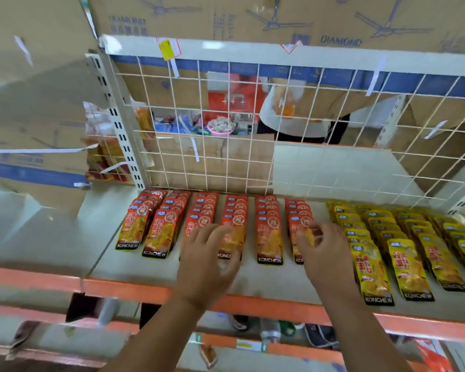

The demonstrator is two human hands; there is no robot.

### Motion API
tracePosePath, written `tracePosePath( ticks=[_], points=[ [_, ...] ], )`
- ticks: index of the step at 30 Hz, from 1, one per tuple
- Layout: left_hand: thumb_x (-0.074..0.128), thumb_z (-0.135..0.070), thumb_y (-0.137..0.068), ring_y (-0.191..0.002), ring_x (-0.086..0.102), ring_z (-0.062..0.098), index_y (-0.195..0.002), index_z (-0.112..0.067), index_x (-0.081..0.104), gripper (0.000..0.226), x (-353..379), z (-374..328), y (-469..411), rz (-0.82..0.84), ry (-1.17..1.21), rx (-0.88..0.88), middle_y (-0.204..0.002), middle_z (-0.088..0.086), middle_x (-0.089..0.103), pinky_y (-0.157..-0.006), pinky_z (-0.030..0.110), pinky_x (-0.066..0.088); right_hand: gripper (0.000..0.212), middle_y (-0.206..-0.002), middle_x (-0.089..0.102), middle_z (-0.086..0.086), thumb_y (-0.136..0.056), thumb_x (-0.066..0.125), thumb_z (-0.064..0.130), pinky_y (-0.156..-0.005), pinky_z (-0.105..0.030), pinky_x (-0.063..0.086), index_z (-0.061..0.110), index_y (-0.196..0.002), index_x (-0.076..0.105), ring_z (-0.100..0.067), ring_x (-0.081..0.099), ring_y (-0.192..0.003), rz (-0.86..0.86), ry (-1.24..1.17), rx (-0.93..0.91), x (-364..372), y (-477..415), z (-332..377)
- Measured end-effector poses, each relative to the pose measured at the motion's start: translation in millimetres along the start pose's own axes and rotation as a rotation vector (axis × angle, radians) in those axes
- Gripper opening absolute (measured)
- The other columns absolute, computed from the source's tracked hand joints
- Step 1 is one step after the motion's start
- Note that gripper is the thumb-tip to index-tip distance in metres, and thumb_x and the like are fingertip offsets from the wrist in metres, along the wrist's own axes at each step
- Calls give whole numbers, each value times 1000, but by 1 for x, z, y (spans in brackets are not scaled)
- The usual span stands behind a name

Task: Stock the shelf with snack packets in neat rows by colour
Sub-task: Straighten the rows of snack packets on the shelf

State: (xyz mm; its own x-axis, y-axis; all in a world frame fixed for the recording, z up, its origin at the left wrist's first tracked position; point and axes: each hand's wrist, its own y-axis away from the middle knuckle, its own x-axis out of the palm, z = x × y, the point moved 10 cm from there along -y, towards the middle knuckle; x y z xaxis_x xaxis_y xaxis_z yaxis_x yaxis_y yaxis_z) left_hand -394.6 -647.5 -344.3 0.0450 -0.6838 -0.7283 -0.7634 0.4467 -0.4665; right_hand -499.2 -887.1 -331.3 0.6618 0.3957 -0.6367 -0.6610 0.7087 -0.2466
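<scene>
Several rows of orange snack packets (269,237) lie overlapped on the white shelf (266,277), running front to back. To their right lie several rows of yellow packets (408,267). My left hand (207,261) reaches over the third and fourth orange rows with its fingers spread and relaxed, covering the front packets there. My right hand (322,251) hovers over the front of the rightmost orange row, fingers loosely curled above a packet; both hands are blurred, and I cannot see whether the right one holds that packet.
A white wire grid (253,124) backs the shelf, with a person in a white top (293,114) visible through it. Cardboard boxes (253,20) stand above. The shelf has an orange front edge (253,304); lower shelves with goods sit below.
</scene>
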Motion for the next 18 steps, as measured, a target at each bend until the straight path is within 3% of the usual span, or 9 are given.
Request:
tracePosePath(
  ticks=[3,6,12,18],
  points=[
    [61,-39,-82,-109,56,22,-119,-21,67,41,-54,-8,-12,-79,11,61,-118,-3,65,-96,42,46,15,-89,63,3,-86,70,28,-75,-36,48,20,-97,63,-18,59,-82,-18,-80,-65,-9,13,51],
    [60,-39,-83,-110,56,21,-121,-24,65,41,-119,-9,-23,-175,10,95,-120,-3,64,-98,40,44,14,-88,60,7,-87,70,29,-75,-37,49,30,-92,57,-16,59,-82,-39,-137,-157,-11,33,112],
    [58,-35,-83,-111,56,22,-122,-22,65,42,-287,0,-16,-350,-15,203,-120,-1,65,-100,41,45,13,-99,57,12,-93,61,32,-71,-21,42,29,-105,58,-1,54,-88,6,-289,-338,0,87,268],
    [57,-34,-86,-110,52,19,-122,-16,67,42,-458,21,2,-542,-167,257,-116,3,66,-96,32,40,16,-94,57,15,-91,66,26,-73,-24,43,36,-99,55,1,54,-86,54,-403,-598,13,128,433]
  ],
)
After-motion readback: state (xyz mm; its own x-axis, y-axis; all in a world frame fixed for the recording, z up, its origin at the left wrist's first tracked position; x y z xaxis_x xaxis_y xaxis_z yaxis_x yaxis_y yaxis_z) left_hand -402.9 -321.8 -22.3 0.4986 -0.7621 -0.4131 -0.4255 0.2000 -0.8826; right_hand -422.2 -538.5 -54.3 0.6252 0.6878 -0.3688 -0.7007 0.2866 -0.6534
